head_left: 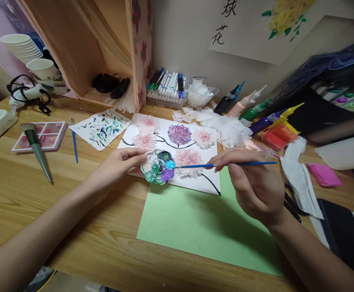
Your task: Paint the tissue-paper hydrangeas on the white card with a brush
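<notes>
My left hand [129, 160] grips the edge of a flower-shaped paint palette [167, 175] with green, purple, blue and white paint in its wells. A thin blue paintbrush [195, 166] is pinched between the fingers of my right hand [252, 178], its tip at the blue well on the palette's right side. Beneath them lies a white sheet [209, 183] with black branch lines. It bears several fluffy pink paper flowers [205, 138] and a purple one [179, 135]. A green sheet [189, 231] sticks out from under it toward me.
To the left lie a paint-smeared paper [101, 127], another blue brush [74, 142] and a large makeup brush [37, 152] on a pink case [57, 138]. Behind stand markers [167, 83], a bowl [201, 92] and paper scraps [225, 125]. Paint bottles [256, 111] and scissors [293, 207] are at right.
</notes>
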Demonstrator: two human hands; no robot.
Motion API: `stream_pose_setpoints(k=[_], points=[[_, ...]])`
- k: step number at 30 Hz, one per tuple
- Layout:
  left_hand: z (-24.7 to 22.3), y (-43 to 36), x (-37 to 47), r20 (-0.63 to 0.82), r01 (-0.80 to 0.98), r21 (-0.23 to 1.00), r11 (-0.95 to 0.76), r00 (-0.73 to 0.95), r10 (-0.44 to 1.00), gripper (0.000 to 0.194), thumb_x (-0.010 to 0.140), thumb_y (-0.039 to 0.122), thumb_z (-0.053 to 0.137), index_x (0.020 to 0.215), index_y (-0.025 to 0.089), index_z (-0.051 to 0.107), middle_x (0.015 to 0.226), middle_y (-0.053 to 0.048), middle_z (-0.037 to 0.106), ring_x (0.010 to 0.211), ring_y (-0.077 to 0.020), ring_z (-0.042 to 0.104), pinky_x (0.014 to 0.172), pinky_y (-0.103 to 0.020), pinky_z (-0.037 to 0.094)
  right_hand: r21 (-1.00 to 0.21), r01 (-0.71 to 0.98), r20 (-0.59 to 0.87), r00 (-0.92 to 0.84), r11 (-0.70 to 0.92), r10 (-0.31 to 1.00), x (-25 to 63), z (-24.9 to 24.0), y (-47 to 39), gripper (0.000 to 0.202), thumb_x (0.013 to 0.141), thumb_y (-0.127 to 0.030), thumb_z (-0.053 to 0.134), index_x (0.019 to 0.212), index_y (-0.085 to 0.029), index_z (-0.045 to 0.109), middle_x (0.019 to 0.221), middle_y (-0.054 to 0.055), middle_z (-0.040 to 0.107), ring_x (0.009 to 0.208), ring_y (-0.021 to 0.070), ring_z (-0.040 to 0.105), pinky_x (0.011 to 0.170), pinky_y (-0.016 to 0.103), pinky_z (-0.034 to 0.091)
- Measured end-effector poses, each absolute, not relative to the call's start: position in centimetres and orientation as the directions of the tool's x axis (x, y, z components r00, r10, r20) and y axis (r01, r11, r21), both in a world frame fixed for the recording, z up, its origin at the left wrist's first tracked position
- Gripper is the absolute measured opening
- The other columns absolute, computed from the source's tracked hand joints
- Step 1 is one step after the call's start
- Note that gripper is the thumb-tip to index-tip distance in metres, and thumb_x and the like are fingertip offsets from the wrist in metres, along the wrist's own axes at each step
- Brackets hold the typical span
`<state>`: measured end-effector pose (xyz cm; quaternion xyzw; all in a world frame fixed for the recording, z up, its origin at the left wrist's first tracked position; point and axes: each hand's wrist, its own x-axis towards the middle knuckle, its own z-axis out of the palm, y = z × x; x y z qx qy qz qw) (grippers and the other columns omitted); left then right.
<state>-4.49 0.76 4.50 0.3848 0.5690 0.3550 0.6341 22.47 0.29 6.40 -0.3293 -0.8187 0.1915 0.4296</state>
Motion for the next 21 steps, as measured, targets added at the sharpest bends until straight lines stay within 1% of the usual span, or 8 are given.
stream_pose_setpoints(k=[2, 6, 10, 14, 16, 19, 21], points=[[4.61, 0.74, -4.38, -0.45, -0.017, 0.891, 0.454, 0.092, 0.888, 0.013, 0.071, 0.026, 0.075, 0.083, 0.019, 0.075, 0.061, 0.002, 0.064, 0.058, -0.0073, 0.056, 0.06, -0.016, 0.047, -0.589, 0.372, 0.589, -0.411, 0.718, 0.696, 22.45, 6.44, 0.3, 0.021, 0.087, -0.013, 0.047, 0.099, -0.024, 0.059, 0.084, 0.003, 0.066, 0.082, 0.0173, 0.063, 0.071, 0.034, 0.049], [4.73, 0.8, -4.29, -0.449, -0.02, 0.892, 0.452, 0.093, 0.889, 0.009, 0.072, 0.024, 0.074, 0.08, 0.019, 0.075, 0.058, 0.004, 0.062, 0.054, -0.006, 0.053, 0.059, -0.015, 0.047, -0.564, 0.356, 0.59, -0.457, 0.745, 0.666, 22.37, 6.51, 0.31, 0.021, 0.086, -0.012, 0.048, 0.099, -0.024, 0.059, 0.085, 0.003, 0.067, 0.08, 0.017, 0.064, 0.071, 0.033, 0.05], [4.53, 0.86, -4.4, -0.448, -0.01, 0.892, 0.452, 0.101, 0.888, 0.01, 0.074, 0.024, 0.073, 0.082, 0.019, 0.075, 0.056, 0.005, 0.06, 0.052, -0.005, 0.05, 0.059, -0.015, 0.046, -0.564, 0.379, 0.595, -0.43, 0.734, 0.679, 22.4, 6.55, 0.29, 0.021, 0.086, -0.012, 0.048, 0.099, -0.024, 0.06, 0.086, 0.003, 0.067, 0.082, 0.0169, 0.064, 0.072, 0.033, 0.05], [4.43, 0.86, -4.46, -0.436, 0.009, 0.899, 0.438, 0.098, 0.894, 0.013, 0.073, 0.026, 0.073, 0.083, 0.018, 0.074, 0.06, 0.003, 0.063, 0.055, -0.0068, 0.052, 0.061, -0.018, 0.046, -0.555, 0.359, 0.584, -0.474, 0.75, 0.659, 22.4, 6.65, 0.26, 0.021, 0.085, -0.012, 0.049, 0.099, -0.023, 0.059, 0.086, 0.003, 0.068, 0.081, 0.0163, 0.065, 0.072, 0.032, 0.051], [4.51, 0.84, -4.44, -0.431, 0.024, 0.902, 0.431, 0.094, 0.898, 0.014, 0.072, 0.027, 0.073, 0.083, 0.018, 0.074, 0.061, 0.002, 0.063, 0.057, -0.0082, 0.054, 0.061, -0.019, 0.046, -0.546, 0.369, 0.59, -0.469, 0.752, 0.658, 22.38, 6.72, 0.25, 0.02, 0.085, -0.012, 0.049, 0.098, -0.023, 0.06, 0.085, 0.003, 0.067, 0.08, 0.0164, 0.064, 0.071, 0.032, 0.051], [4.67, 0.8, -4.38, -0.43, 0.059, 0.903, 0.426, 0.078, 0.9, 0.016, 0.072, 0.028, 0.073, 0.084, 0.017, 0.074, 0.061, 0.001, 0.064, 0.058, -0.0097, 0.054, 0.059, -0.021, 0.045, -0.531, 0.391, 0.604, -0.448, 0.752, 0.66, 22.34, 6.79, 0.22, 0.021, 0.086, -0.012, 0.048, 0.099, -0.024, 0.059, 0.085, 0.003, 0.068, 0.081, 0.0175, 0.064, 0.071, 0.034, 0.051], [4.7, 0.79, -4.38, -0.428, 0.088, 0.902, 0.422, 0.066, 0.901, 0.018, 0.072, 0.029, 0.072, 0.085, 0.017, 0.074, 0.063, 0.0, 0.066, 0.058, -0.0103, 0.055, 0.057, -0.021, 0.044, -0.531, 0.391, 0.588, -0.469, 0.752, 0.659, 22.33, 6.8, 0.2, 0.021, 0.086, -0.013, 0.048, 0.1, -0.024, 0.058, 0.087, 0.004, 0.068, 0.081, 0.0178, 0.065, 0.071, 0.034, 0.051]])
